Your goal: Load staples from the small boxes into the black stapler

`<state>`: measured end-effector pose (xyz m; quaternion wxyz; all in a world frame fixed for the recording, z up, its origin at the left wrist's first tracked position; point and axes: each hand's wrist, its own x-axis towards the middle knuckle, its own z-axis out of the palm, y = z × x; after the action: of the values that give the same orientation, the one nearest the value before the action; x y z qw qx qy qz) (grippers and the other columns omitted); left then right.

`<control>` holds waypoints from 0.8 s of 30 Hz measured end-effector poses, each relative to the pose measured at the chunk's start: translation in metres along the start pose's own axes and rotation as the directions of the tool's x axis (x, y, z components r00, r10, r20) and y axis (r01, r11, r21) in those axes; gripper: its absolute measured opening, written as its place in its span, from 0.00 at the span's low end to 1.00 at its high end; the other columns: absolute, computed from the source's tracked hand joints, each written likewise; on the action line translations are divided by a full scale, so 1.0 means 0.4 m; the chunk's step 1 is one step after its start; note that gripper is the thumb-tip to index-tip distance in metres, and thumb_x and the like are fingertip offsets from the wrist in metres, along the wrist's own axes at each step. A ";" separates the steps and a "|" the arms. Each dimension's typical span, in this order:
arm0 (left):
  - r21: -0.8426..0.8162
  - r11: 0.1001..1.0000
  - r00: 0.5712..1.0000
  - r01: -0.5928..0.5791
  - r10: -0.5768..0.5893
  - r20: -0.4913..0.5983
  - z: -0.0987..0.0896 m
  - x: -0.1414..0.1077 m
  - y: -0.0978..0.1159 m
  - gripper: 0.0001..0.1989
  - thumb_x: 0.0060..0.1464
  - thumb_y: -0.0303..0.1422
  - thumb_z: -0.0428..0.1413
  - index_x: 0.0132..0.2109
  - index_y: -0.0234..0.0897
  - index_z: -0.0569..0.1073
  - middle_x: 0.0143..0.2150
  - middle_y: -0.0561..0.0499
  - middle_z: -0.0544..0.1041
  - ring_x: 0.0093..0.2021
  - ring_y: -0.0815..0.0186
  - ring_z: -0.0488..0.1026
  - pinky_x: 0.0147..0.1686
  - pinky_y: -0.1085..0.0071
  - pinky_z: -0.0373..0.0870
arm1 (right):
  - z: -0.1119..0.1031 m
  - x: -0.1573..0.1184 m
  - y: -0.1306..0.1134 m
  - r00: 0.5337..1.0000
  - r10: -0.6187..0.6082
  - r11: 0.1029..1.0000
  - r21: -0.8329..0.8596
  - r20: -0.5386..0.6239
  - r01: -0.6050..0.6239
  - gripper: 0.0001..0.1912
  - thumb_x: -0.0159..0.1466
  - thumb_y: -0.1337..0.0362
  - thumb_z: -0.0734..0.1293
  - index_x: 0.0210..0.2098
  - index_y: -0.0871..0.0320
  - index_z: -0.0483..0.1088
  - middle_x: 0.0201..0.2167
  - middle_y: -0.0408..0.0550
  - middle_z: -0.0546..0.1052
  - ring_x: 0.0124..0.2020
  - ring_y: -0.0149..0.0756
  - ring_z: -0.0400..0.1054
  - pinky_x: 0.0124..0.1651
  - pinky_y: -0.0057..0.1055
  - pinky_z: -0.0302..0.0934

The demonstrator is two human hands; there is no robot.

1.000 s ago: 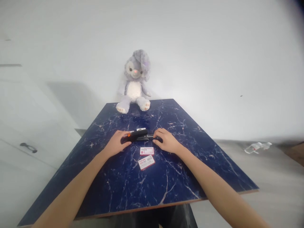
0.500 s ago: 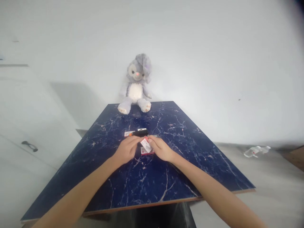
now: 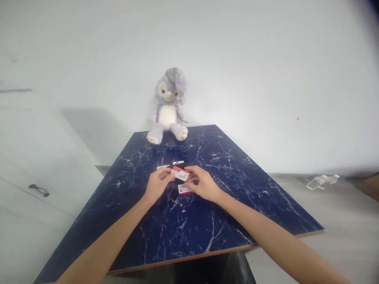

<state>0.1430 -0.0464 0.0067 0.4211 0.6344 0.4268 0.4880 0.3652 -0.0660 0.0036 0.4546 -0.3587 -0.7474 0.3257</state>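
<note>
Both hands are raised just above the middle of the dark blue marble-patterned table top (image 3: pixel 142 221). The left hand (image 3: pixel 157 184) and the right hand (image 3: pixel 203 183) hold between them a small flat white-and-red staple box (image 3: pixel 180 173), lifted clear of the surface and tilted slightly down toward the right. The left fingers are curled, thumb and fingertips pinching the left end of the box. The right thumb and index finger pinch the right end; the remaining right fingers are bent loosely beneath. Both grips are closed on the box.

Directly under the right fingers, a second small white-and-red staple box (image 3: pixel 184 190) lies flat on the table; whether the right hand touches it cannot be determined.

Just behind the held box, a black stapler (image 3: pixel 178 163) lies on the table, mostly hidden by the box and the fingers. A small white card (image 3: pixel 162 167) lies beside its left end.

At the far edge of the table, a grey-and-white plush rabbit toy (image 3: pixel 168 106) sits upright against the white wall. A clear plastic bottle (image 3: pixel 321 182) lies on its side on the floor, well apart to the right. A white cabinet with a dark handle (image 3: pixel 38 190) stands to the left
</note>
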 end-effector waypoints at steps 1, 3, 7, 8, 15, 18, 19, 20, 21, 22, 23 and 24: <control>-0.014 1.000 1.000 0.023 -0.023 0.004 -0.003 0.001 0.005 0.13 0.53 0.39 0.63 0.41 0.35 0.77 0.39 0.47 0.82 0.37 0.59 0.80 0.43 0.62 0.79 | -0.001 -0.002 0.004 1.000 -0.027 0.999 -0.028 -0.016 0.026 0.25 0.60 0.69 0.70 0.56 0.55 0.67 0.48 0.50 0.74 0.39 0.34 0.74 0.45 0.33 0.73; -0.020 0.998 0.997 0.053 -0.052 0.055 -0.004 -0.002 0.016 0.16 0.53 0.40 0.63 0.45 0.34 0.77 0.40 0.46 0.82 0.37 0.60 0.80 0.42 0.62 0.79 | -0.008 -0.004 0.007 0.997 -0.078 0.994 -0.077 -0.020 0.076 0.23 0.61 0.72 0.66 0.56 0.54 0.68 0.49 0.51 0.72 0.39 0.33 0.74 0.45 0.33 0.73; 0.031 0.998 0.988 0.054 -0.058 0.143 0.007 -0.016 0.020 0.18 0.53 0.41 0.63 0.48 0.36 0.78 0.41 0.46 0.82 0.35 0.60 0.80 0.41 0.64 0.79 | -0.016 -0.004 0.003 0.979 -0.197 0.968 -0.169 -0.044 0.187 0.26 0.62 0.73 0.65 0.59 0.53 0.68 0.54 0.52 0.71 0.48 0.38 0.72 0.51 0.36 0.70; 0.028 0.998 0.987 0.062 -0.065 0.144 0.012 -0.019 0.018 0.17 0.53 0.41 0.63 0.46 0.36 0.79 0.40 0.47 0.82 0.36 0.60 0.80 0.41 0.65 0.79 | -0.015 -0.003 0.001 0.974 -0.223 0.958 -0.197 -0.046 0.210 0.26 0.61 0.73 0.65 0.58 0.53 0.69 0.54 0.52 0.71 0.51 0.40 0.70 0.53 0.37 0.69; -0.197 0.954 0.973 0.225 -0.231 -0.006 0.016 -0.009 -0.015 0.14 0.51 0.41 0.65 0.37 0.33 0.81 0.32 0.48 0.80 0.32 0.65 0.76 0.37 0.70 0.77 | -0.028 0.006 0.002 0.976 -0.211 0.945 -0.268 -0.054 0.189 0.25 0.63 0.66 0.71 0.60 0.53 0.69 0.52 0.51 0.74 0.48 0.38 0.71 0.52 0.35 0.68; -0.273 0.931 0.963 0.242 -0.265 -0.053 0.002 0.001 -0.029 0.13 0.50 0.39 0.65 0.36 0.32 0.81 0.30 0.48 0.79 0.30 0.67 0.75 0.33 0.72 0.76 | -0.052 0.008 0.011 0.974 -0.219 0.936 -0.293 -0.048 0.196 0.17 0.64 0.65 0.70 0.53 0.53 0.73 0.50 0.50 0.76 0.48 0.38 0.72 0.53 0.35 0.68; -0.277 0.931 0.963 0.239 -0.264 -0.057 0.000 0.003 -0.031 0.13 0.50 0.39 0.65 0.36 0.32 0.81 0.30 0.48 0.78 0.29 0.67 0.74 0.32 0.73 0.75 | -0.057 0.008 0.014 0.973 -0.229 0.927 -0.311 -0.033 0.208 0.15 0.65 0.65 0.70 0.52 0.53 0.74 0.51 0.50 0.75 0.49 0.39 0.72 0.55 0.37 0.67; -0.274 0.934 0.965 0.230 -0.255 -0.060 -0.001 0.002 -0.032 0.13 0.50 0.39 0.65 0.36 0.32 0.80 0.29 0.48 0.78 0.29 0.68 0.74 0.31 0.73 0.75 | -0.059 0.008 0.017 0.971 -0.240 0.917 -0.333 -0.017 0.220 0.14 0.65 0.65 0.69 0.51 0.53 0.74 0.51 0.50 0.75 0.51 0.40 0.71 0.56 0.38 0.66; -0.263 0.940 0.969 0.218 -0.241 -0.061 -0.001 0.001 -0.031 0.13 0.50 0.39 0.65 0.35 0.32 0.80 0.29 0.49 0.78 0.29 0.68 0.74 0.31 0.73 0.75 | -0.060 0.007 0.019 0.969 -0.247 0.905 -0.358 0.002 0.232 0.14 0.65 0.66 0.68 0.51 0.53 0.74 0.52 0.50 0.74 0.51 0.40 0.71 0.57 0.39 0.66; -0.248 0.948 0.973 0.202 -0.224 -0.063 0.001 -0.001 -0.029 0.12 0.51 0.39 0.64 0.35 0.32 0.80 0.30 0.49 0.78 0.29 0.68 0.74 0.31 0.73 0.75 | -0.060 0.007 0.020 0.968 -0.252 0.893 -0.382 0.018 0.239 0.14 0.66 0.66 0.68 0.51 0.52 0.74 0.53 0.51 0.74 0.52 0.40 0.70 0.57 0.39 0.65; -0.227 0.956 0.976 0.187 -0.206 -0.064 0.002 -0.004 -0.026 0.12 0.51 0.39 0.64 0.35 0.33 0.80 0.30 0.49 0.78 0.29 0.68 0.74 0.32 0.73 0.75 | -0.058 0.006 0.020 0.967 -0.255 0.882 -0.402 0.027 0.244 0.14 0.66 0.67 0.67 0.51 0.53 0.74 0.53 0.51 0.73 0.52 0.41 0.70 0.57 0.40 0.65; -0.200 0.964 0.980 0.174 -0.190 -0.062 0.004 -0.006 -0.023 0.12 0.52 0.40 0.64 0.34 0.33 0.80 0.30 0.49 0.78 0.29 0.67 0.75 0.33 0.72 0.75 | -0.057 0.006 0.020 0.965 -0.260 0.874 -0.418 0.030 0.248 0.14 0.66 0.68 0.67 0.50 0.53 0.74 0.53 0.51 0.73 0.52 0.41 0.69 0.57 0.40 0.65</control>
<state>0.1429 -0.0464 -0.0030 0.5062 0.5282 0.4504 0.5118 0.3870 -0.0562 0.0067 0.4159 -0.3508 -0.8341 0.0910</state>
